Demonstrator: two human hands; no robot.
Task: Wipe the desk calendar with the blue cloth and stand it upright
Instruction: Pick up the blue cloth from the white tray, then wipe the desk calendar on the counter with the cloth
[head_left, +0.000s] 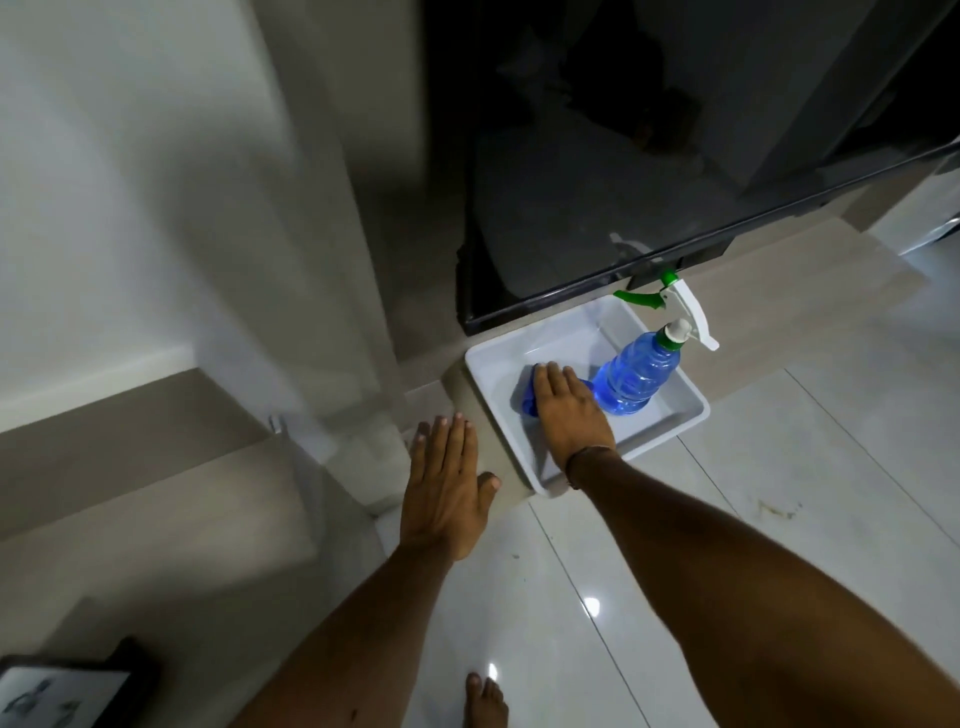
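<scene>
The blue cloth (524, 397) lies bunched in a white tray (660, 426) on a low beige ledge. My right hand (569, 410) rests on top of the cloth, its fingers curled down over it and hiding most of it. My left hand (447, 483) hovers open and flat, palm down, to the left of the tray with nothing in it. At the bottom left corner lies a flat dark-edged item with a white face (62, 696) that looks like the desk calendar, partly cut off by the frame.
A blue spray bottle (636, 376) with a white and green trigger stands in the tray, right of my right hand. A glossy black panel (597, 182) rises just behind the tray. Glossy white floor tiles (753, 493) spread below; my foot (485, 701) shows at the bottom.
</scene>
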